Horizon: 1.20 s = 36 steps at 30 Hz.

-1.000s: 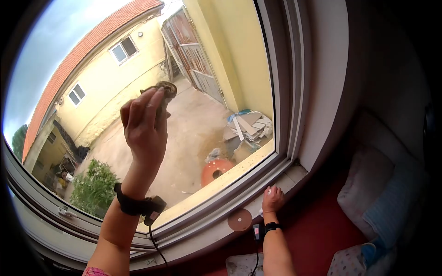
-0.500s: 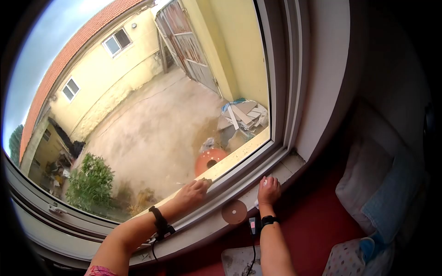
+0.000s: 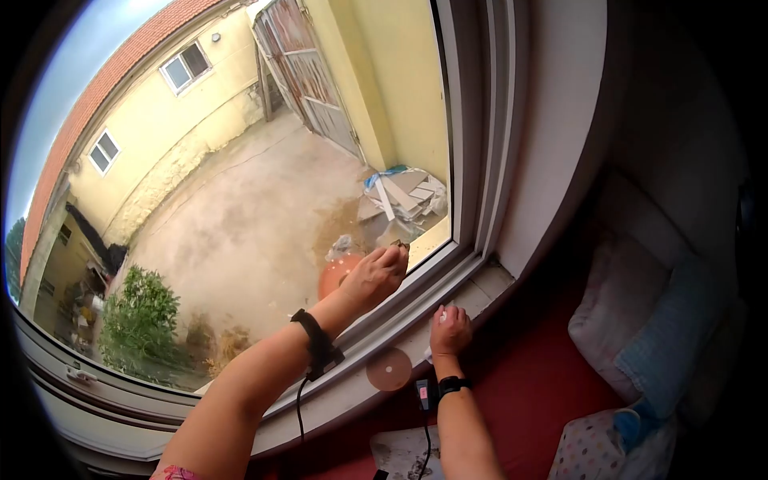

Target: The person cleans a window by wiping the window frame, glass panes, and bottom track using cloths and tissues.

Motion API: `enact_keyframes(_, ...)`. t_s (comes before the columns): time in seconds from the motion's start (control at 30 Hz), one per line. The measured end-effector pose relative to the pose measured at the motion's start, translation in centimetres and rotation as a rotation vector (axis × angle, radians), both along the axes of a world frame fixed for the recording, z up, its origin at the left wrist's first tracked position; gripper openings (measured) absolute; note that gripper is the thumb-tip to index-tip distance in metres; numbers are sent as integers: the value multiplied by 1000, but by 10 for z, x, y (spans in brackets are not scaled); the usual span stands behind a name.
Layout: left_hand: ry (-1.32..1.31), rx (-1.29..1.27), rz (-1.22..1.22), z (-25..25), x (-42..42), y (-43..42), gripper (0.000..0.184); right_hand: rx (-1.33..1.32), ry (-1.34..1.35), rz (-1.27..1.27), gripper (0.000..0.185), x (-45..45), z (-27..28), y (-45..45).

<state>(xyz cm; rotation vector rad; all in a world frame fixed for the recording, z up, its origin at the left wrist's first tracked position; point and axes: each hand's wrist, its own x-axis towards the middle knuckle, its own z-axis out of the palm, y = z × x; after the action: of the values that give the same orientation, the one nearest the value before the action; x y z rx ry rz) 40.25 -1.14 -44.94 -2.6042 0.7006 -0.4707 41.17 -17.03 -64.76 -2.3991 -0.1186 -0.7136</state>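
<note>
My left hand (image 3: 378, 276) is closed on a small brownish cloth (image 3: 400, 245), held against the window glass just above the lower frame, near its right corner. Only a bit of the cloth shows past the fingertips. My right hand (image 3: 450, 329) rests on the inner sill (image 3: 485, 290), its fingers curled round something whitish that I cannot make out. A round brown disc (image 3: 389, 370) with a small pale centre lies on the sill, left of my right wrist. Both wrists wear black bands with small cabled devices.
Beyond the glass lie a courtyard (image 3: 248, 200), a bush (image 3: 140, 316), an orange round object (image 3: 336, 276) and a debris pile (image 3: 404, 196). Inside, pillows (image 3: 612, 320) sit on a red surface (image 3: 528, 400) at right. A window handle (image 3: 80, 374) is at lower left.
My left hand has come down from high on the glass to the lower frame, then moved right towards the corner. My right hand stays on the sill. The view has shifted slightly.
</note>
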Motion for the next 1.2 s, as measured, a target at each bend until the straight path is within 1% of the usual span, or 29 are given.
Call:
enact_keyframes(0.07, -81, 128, -72, -29, -25, 16, 29, 5, -12, 7, 18, 1, -2, -1)
enact_keyframes(0.1, -81, 131, -74, -43, -40, 28, 29, 19, -21, 10, 18, 1, -4, 0)
enact_keyframes(0.13, -14, 115, -89, -56, -57, 40, 25, 25, -18, 11, 18, -1, -4, 0)
enact_keyframes(0.17, 50, 99, -100, -53, -66, 42, 22, 26, -9, 6, 18, -2, -4, 0)
enact_keyframes(0.2, 45, 108, -102, -50, -66, 45, 22, 29, -6, -4, 18, 0, -3, 2)
enact_keyframes(0.27, 92, -399, 46, -19, -64, 34, 17, 25, -9, -6, 18, 1, -2, 1)
enact_keyframes(0.3, -28, -344, 27, 0, -44, 30, 26, 15, -6, -6, 19, 0, -1, 1)
enact_keyframes(0.33, -167, -197, -29, 45, -27, 14, 34, 14, -5, -10, 19, 0, -1, 0)
enact_keyframes(0.37, -222, -278, -28, 77, -8, 2, 35, 8, 7, -9, 19, 0, -2, 0)
enact_keyframes(0.4, -295, -267, -11, 98, 8, -9, 37, 4, 16, -7, 19, 0, -1, 0)
enact_keyframes(0.43, -315, -273, -27, 102, 24, -15, 38, 3, 14, -12, 19, 0, 0, 1)
enact_keyframes(0.47, -318, -278, -27, 93, 31, -21, 38, 5, 16, -13, 19, -1, 1, 1)
enact_keyframes(0.53, -303, -202, -34, 59, 46, -23, 37, -7, 9, -18, 20, 2, 0, 0)
enact_keyframes(0.57, -262, -114, -71, 38, 44, -22, 36, -17, -1, -11, 20, 1, -1, -1)
enact_keyframes(0.6, -125, -140, -73, 10, 38, -17, 35, -27, -11, 2, 20, 0, -2, -2)
enact_keyframes(0.63, -150, 49, -91, -17, 30, -11, 32, 22, -27, 27, 17, 1, -3, -2)
enact_keyframes(0.67, -194, 104, -86, -36, 15, -6, 31, 20, -32, 25, 17, 2, -2, -2)
enact_keyframes(0.7, -40, 216, -6, -57, 3, 4, 33, 17, -27, 15, 17, 2, -1, -1)
enact_keyframes(0.77, -23, 137, -1, -66, -32, 16, 33, 16, -13, 7, 17, -2, -2, -2)
enact_keyframes(0.83, -1, 221, 22, -64, -68, 32, 32, 21, -2, -1, 17, 0, -2, 0)
enact_keyframes(0.87, -3, 225, 24, -56, -85, 38, 32, 24, -4, 1, 17, 1, -3, 1)
enact_keyframes(0.93, 137, -236, 105, -34, -118, 42, 32, 11, -7, -8, 17, 2, -6, 1)
enact_keyframes(0.97, 137, -236, 118, -20, -131, 38, 32, 12, -6, 5, 17, 0, -5, 0)
enact_keyframes(1.03, 37, -700, 241, 8, -162, 35, 32, -1, 56, -6, 18, 1, 0, 0)
enact_keyframes(1.07, 21, -702, 265, 18, -178, 31, 32, -2, 72, 5, 18, 1, 0, -1)
enact_keyframes(1.13, 393, -2038, 677, 28, -209, 24, 23, 20, 81, 41, 19, 2, 1, -4)
enact_keyframes(1.17, 416, -2184, 612, 20, -223, 29, 25, 95, 102, 85, 19, 1, 5, -6)
enact_keyframes(1.2, 388, -2202, 610, 16, -235, 32, 25, 167, 125, 120, 18, 1, 9, -8)
